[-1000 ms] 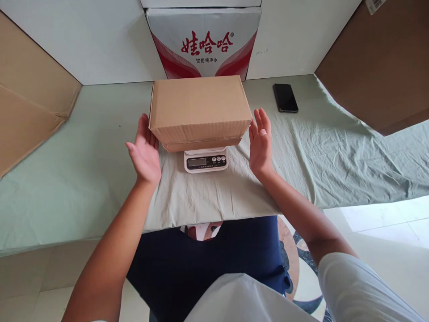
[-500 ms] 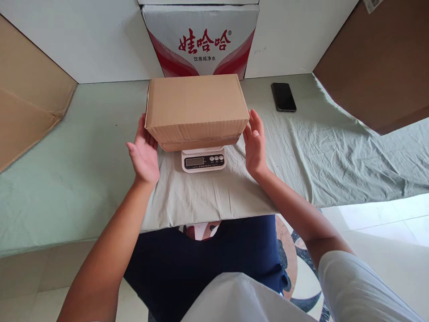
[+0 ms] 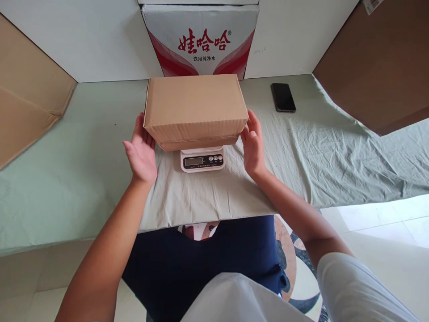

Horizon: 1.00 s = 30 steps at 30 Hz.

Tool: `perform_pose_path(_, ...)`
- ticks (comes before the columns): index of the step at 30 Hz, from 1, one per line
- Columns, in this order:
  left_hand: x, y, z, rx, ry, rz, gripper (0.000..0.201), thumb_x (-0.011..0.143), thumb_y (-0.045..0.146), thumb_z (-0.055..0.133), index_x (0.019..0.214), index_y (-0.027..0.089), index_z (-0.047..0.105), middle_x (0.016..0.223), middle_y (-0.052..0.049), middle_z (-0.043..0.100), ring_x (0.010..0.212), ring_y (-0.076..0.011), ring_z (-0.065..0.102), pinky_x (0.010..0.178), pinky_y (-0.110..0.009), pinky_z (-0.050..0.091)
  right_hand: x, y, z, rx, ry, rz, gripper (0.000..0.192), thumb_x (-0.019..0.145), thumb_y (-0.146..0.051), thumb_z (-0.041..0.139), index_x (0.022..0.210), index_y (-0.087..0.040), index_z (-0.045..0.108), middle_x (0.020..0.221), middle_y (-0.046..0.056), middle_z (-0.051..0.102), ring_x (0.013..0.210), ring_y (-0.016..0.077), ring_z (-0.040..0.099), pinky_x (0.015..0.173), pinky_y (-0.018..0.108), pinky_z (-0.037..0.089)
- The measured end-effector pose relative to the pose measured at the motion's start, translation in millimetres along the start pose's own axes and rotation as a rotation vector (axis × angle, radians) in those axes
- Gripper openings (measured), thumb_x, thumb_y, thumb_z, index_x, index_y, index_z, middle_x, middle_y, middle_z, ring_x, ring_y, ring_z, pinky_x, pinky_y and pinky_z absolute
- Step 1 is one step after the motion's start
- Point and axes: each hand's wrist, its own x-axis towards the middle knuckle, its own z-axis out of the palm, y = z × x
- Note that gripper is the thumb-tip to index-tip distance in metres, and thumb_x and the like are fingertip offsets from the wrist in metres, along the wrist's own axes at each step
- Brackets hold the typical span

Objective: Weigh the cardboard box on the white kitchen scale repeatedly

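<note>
A flattened cardboard sheet (image 3: 27, 103) leans at the far left edge of the bench (image 3: 77, 179), which is draped in a pale green cloth. The left hand (image 3: 140, 150) stands palm inward at the left end of the cardboard box (image 3: 196, 105), its fingers (image 3: 140, 125) extended and spread, resting against the box's lower corner rather than curled around it. The box sits on a white digital kitchen scale (image 3: 202, 161), overhanging it on both sides; a printed water carton (image 3: 201, 42) stands just behind. The right hand (image 3: 253, 145) mirrors the left at the box's right end, fingers (image 3: 252, 120) straight and touching the corner. A black phone (image 3: 283, 97) lies farther right, well apart, near a brown cardboard panel (image 3: 378, 67).
</note>
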Motion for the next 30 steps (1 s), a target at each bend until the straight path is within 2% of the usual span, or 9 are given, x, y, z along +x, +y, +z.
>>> perform_pose_path(6, 0.8, 0.9, 0.4, 0.015, 0.002, -0.013, 0.123, 0.076, 0.117, 0.038, 0.16, 0.031, 0.066, 0.184, -0.01, 0.05, 0.177, -0.0418, 0.037, 0.146, -0.06, 0.034, 1.4, 0.6, 0.6, 0.018, 0.007, 0.001, 0.093, 0.094, -0.095, 0.047, 0.174, -0.051, 0.031, 0.192, -0.003, 0.035, 0.18, 0.0328, 0.038, 0.149, 0.064, 0.035)
perform_pose_path(12, 0.3, 1.9, 2.2, 0.012, -0.002, -0.012, 0.12, 0.077, 0.116, 0.039, 0.157, 0.032, 0.069, 0.182, -0.01, 0.054, 0.176, -0.0414, 0.039, 0.145, -0.06, 0.035, 2.1, -0.9, 0.8, -0.048, -0.023, 0.015, 0.098, 0.091, -0.102, 0.039, 0.176, -0.055, 0.026, 0.193, -0.006, 0.032, 0.181, 0.0344, 0.035, 0.147, 0.067, 0.036)
perform_pose_path(17, -0.5, 0.9, 3.9, -0.008, 0.016, -0.012, 0.121, 0.078, 0.115, 0.04, 0.156, 0.027, 0.069, 0.179, -0.014, 0.057, 0.173, -0.0414, 0.044, 0.141, -0.057, 0.04, 1.7, -3.5, 1.6, 0.031, 0.006, 0.027, 0.092, 0.091, -0.095, 0.05, 0.171, -0.053, 0.035, 0.191, -0.005, 0.037, 0.179, 0.0342, 0.039, 0.148, 0.065, 0.036)
perform_pose_path(21, -2.5, -1.3, 5.6, -0.006, 0.012, 0.008, 0.114, 0.081, 0.114, 0.037, 0.152, 0.032, 0.074, 0.174, -0.011, 0.062, 0.168, -0.0392, 0.052, 0.136, -0.054, 0.046, 2.1, -4.0, 2.3, 0.007, -0.002, 0.037, 0.099, 0.088, -0.1, 0.047, 0.174, -0.054, 0.029, 0.194, -0.007, 0.031, 0.183, 0.0322, 0.03, 0.151, 0.064, 0.03)
perform_pose_path(24, -6.1, -2.8, 11.8, 0.0, 0.018, 0.041, 0.109, 0.085, 0.111, 0.035, 0.145, 0.031, 0.078, 0.162, -0.014, 0.072, 0.154, -0.0373, 0.065, 0.131, -0.052, 0.05, 1.4, -6.7, 4.9, 0.028, -0.021, 0.013, 0.102, 0.087, -0.101, 0.046, 0.175, -0.053, 0.029, 0.195, -0.009, 0.028, 0.186, 0.0308, 0.024, 0.152, 0.063, 0.028)
perform_pose_path(27, -9.9, -4.8, 21.3, -0.026, -0.016, 0.082, 0.103, 0.09, 0.107, 0.036, 0.14, 0.028, 0.08, 0.151, -0.016, 0.077, 0.148, -0.0367, 0.069, 0.131, -0.052, 0.05, -0.7, -12.6, 9.8, 0.077, -0.077, -0.023, 0.096, 0.092, -0.095, 0.05, 0.175, -0.049, 0.033, 0.195, -0.007, 0.032, 0.185, 0.0313, 0.025, 0.152, 0.064, 0.029)
perform_pose_path(30, -12.1, -7.7, 28.3, -0.055, -0.024, 0.092, 0.102, 0.089, 0.106, 0.042, 0.137, 0.025, 0.08, 0.147, -0.018, 0.079, 0.151, -0.0375, 0.067, 0.132, -0.051, 0.05, -3.7, -17.1, 14.0, 0.126, -0.127, -0.079, 0.083, 0.098, -0.084, 0.053, 0.171, -0.047, 0.041, 0.193, -0.007, 0.035, 0.186, 0.0297, 0.024, 0.154, 0.059, 0.025)
